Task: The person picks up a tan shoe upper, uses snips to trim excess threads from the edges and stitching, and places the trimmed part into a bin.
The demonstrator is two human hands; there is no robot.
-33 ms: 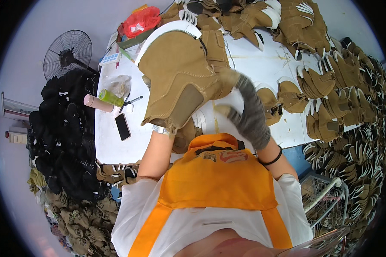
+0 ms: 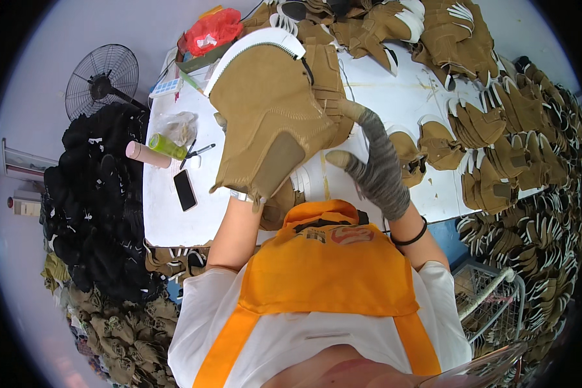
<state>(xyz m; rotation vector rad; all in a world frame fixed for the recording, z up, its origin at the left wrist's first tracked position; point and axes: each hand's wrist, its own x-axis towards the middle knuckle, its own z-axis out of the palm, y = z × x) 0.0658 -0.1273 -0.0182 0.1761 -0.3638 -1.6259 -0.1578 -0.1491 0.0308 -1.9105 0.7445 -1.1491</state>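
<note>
A brown boot upper (image 2: 258,110) with a white curved toe edge is raised over the white table, a darker elastic panel on its near side. My left hand (image 2: 220,121) holds it from behind; only a fingertip shows at its left edge, and the rest is hidden by the upper. Just right of the upper is my right hand (image 2: 375,155), in a grey striped knit glove with tan fingertips. Its thumb and forefinger are spread apart, with nothing between them. Another brown upper (image 2: 279,208) lies beneath the raised one, close to my orange apron.
Stacks of brown uppers (image 2: 488,181) line the table's (image 2: 168,226) right side and back. At its left lie a phone (image 2: 185,191), a pink bottle (image 2: 147,156), a green bottle (image 2: 167,147) and pens. Left stand a fan (image 2: 101,84) and a black pile (image 2: 97,207); a wire cart (image 2: 491,297) stands lower right.
My right hand has drawn slightly right, away from the upper's edge, and its fingers are less blurred. The upper has shifted very little.
</note>
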